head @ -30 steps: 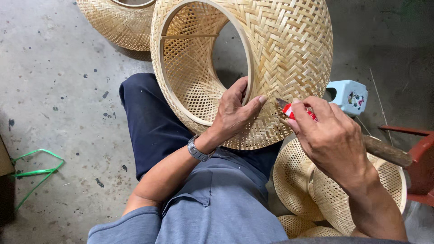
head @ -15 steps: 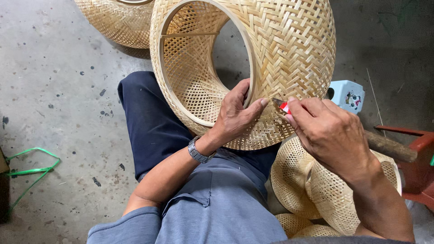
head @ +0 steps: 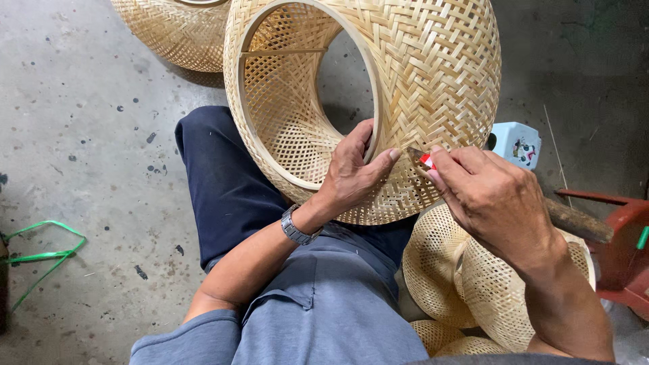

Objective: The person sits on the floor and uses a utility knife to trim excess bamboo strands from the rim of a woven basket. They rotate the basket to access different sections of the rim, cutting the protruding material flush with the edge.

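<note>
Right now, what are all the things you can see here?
Big woven basket: one, pale bamboo, on the person's lap, open rim facing the camera.
Second woven basket: one, pale bamboo, on the floor at top left.
Smaller woven pieces: several, pale bamboo, stacked at lower right.
Small tool: one, red and white, against the big basket's weave.
Green strap: one, on the floor at left.
Light blue box: one, behind the right hand.
Red stool: one, right edge.
Wristwatch: one, grey, left wrist.
Left hand: gripping the big basket's rim.
Right hand: holding the small tool.
</note>
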